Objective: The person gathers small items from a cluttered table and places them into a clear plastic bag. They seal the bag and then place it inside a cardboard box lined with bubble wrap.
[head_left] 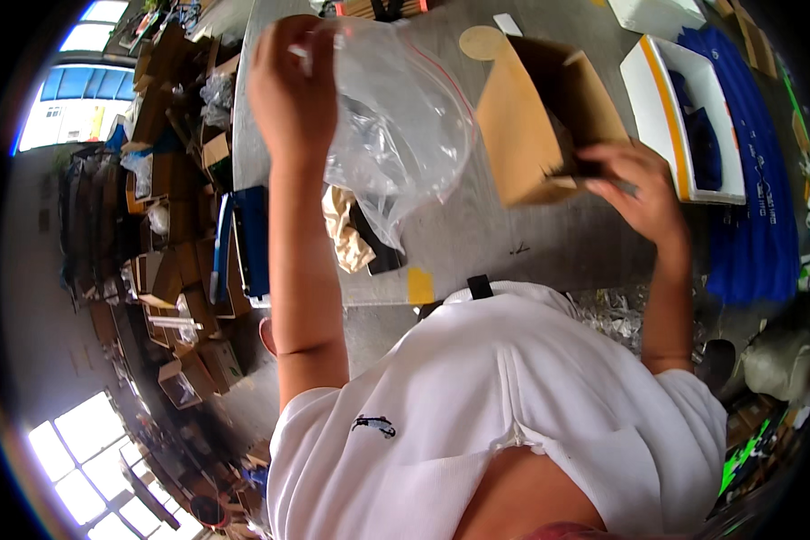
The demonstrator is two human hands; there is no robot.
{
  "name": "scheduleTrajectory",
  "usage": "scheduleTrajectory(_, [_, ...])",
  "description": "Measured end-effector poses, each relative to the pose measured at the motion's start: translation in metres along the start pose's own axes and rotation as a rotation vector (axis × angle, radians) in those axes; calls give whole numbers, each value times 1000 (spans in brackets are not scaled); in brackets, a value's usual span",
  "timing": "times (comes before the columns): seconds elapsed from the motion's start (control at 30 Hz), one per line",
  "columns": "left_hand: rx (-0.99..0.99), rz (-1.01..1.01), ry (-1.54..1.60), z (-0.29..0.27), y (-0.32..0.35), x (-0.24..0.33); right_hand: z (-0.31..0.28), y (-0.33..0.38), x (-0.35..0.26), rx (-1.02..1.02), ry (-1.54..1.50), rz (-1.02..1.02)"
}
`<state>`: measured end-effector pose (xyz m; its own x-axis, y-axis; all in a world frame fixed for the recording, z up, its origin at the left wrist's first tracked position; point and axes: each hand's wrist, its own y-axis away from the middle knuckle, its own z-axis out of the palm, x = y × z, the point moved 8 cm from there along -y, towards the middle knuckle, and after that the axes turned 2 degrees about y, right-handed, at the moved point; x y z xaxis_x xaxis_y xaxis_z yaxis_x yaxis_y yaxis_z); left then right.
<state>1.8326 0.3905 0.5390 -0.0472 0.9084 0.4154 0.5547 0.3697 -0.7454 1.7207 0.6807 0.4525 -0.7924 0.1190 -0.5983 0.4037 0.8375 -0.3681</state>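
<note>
My left hand [290,85] is raised over the grey worktable [477,238] and pinches the top of a clear plastic zip bag [405,126], which hangs down open and crumpled. To the right, a brown cardboard box [544,117] stands tilted on the table with its opening toward me. My right hand [634,184] grips its lower right edge, fingers reaching into the opening. What lies inside the box is dark and hard to make out. My white shirt fills the lower part of the view.
Crumpled tan paper [346,229] and a dark flat item lie under the bag. An open white box with an orange edge [684,117] sits at right on blue material [765,225]. Stacked cardboard boxes [175,270] crowd the floor at left.
</note>
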Motion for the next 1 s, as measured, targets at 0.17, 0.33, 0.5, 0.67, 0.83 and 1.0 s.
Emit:
scheduleTrajectory(0.17, [-203, -33, -28, 56, 19, -4, -29, 36, -55, 24, -49, -109])
scheduleTrajectory(0.33, [-301, -60, 47, 94, 54, -7, 19, 46, -86, -88, -124, -143])
scheduleTrajectory(0.5, [-464, -139, 153, 114, 71, -17, 71, 34, -82, -257, -131, -87])
scheduleTrajectory(0.67, [-602, -93, -271, 73, 113, -51, 119, 14, -58, -321, -84, -76])
scheduleTrajectory(0.83, [-659, -471, -239, 29, 183, -110, 146, 0, -55, -381, -195, -107])
scheduleTrajectory(1.0, [-469, -449, -18, 3, 168, -89, 161, -19, -61, -439, -213, -126])
